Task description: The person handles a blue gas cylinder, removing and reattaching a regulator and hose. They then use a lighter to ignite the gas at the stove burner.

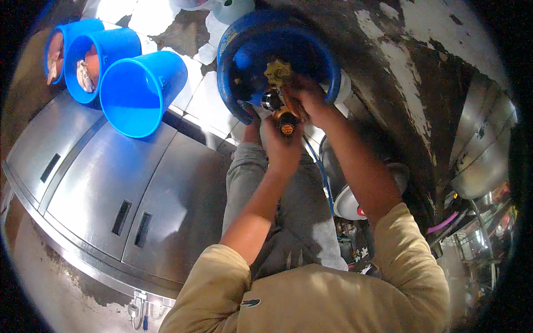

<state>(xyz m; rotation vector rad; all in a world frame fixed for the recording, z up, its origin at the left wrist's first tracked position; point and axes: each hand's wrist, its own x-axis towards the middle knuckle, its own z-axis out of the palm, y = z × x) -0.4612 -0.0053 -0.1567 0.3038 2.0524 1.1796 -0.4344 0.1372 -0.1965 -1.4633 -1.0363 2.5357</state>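
My left hand is closed around a dark tool-like object with a round orange label on its end. Beside it is a black and silver cylindrical part; its exact kind cannot be made out. Just beyond, my right hand has its fingers bent at the object's far side, near a yellowish, ragged-edged piece. Blur and shadow hide what the right fingers grip. Both hands are at the near rim of a large round blue tub, its inside mostly dark.
Three blue buckets lie tilted toward me at the left, two with pinkish contents. Steel cabinet doors stretch along my left side. A blue cord runs past my right leg, near a white round container. A peeling wall rises right.
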